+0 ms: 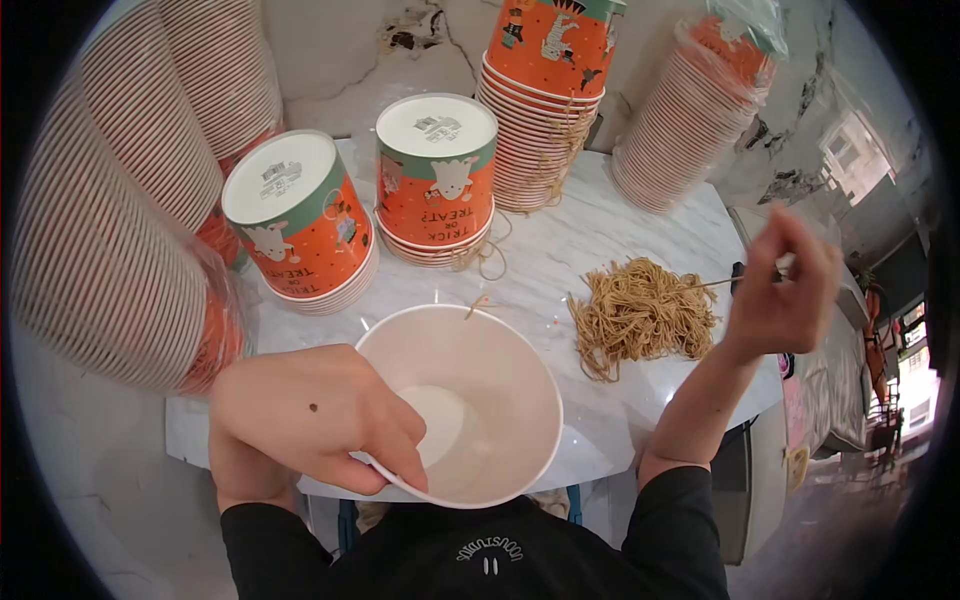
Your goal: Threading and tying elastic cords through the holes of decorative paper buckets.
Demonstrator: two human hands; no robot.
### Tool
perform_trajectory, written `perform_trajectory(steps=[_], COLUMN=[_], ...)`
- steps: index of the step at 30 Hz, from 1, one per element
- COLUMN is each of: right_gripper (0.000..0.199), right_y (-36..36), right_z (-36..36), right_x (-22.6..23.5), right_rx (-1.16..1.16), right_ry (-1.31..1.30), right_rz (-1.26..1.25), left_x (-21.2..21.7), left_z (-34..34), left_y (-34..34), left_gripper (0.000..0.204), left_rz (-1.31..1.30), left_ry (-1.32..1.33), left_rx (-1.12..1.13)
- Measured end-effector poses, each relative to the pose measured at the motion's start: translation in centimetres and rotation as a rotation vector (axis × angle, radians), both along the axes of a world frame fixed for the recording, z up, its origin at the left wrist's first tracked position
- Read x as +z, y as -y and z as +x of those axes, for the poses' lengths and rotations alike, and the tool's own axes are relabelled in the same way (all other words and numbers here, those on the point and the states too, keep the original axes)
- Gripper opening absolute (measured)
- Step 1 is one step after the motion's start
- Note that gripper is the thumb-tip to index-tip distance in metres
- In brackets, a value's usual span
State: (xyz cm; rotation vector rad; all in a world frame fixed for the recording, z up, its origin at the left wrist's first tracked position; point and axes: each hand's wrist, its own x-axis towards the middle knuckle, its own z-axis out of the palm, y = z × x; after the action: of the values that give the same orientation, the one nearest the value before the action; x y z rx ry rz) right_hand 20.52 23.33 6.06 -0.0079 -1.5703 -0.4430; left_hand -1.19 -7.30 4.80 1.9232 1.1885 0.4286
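A large white paper bucket stands mouth-up and tilted toward me at the table's front edge. My left hand pinches its near left rim, fingers closed with the tips inside. At the bucket's far rim sits a small bit of tied twine. Raised at the right, my right hand is slightly blurred, its fingers closed on a strand of tan twine. That strand reaches back to a loose heap of cut twine lying between the bucket and this hand.
Two short stacks of upturned orange buckets stand beyond the bucket. Behind them rises a taller stack with twine hanging from its rims. Plastic-wrapped bucket stacks crowd the left; another wrapped stack leans at the back right.
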Motion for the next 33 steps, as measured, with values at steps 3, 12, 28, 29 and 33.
perform_trajectory(steps=[3,12,28,29,33], right_gripper=[0.013,0.019,0.021,0.021,0.022], right_y=[-2.2,7.3,8.9,8.9,8.8], right_z=[2.4,1.9,-3.6,-3.6,-3.6], right_x=[0.7,0.2,-3.5,-3.5,-3.7], right_rx=[0.098,0.519,0.536,0.525,0.491], right_ry=[-0.239,0.470,0.927,0.933,0.937], right_rz=[-0.144,-0.392,-0.402,-0.394,-0.387], left_x=[0.3,-0.6,-2.3,-2.4,-2.4], left_z=[-0.5,1.1,2.0,2.1,2.2], left_y=[-0.2,-1.4,-2.3,-2.3,-2.4], left_gripper=[0.026,0.038,0.055,0.055,0.053], left_rz=[0.014,0.126,0.040,0.041,-0.118], left_ry=[-0.015,0.054,0.467,0.468,0.747], left_rx=[-0.063,0.481,0.719,0.723,0.753])
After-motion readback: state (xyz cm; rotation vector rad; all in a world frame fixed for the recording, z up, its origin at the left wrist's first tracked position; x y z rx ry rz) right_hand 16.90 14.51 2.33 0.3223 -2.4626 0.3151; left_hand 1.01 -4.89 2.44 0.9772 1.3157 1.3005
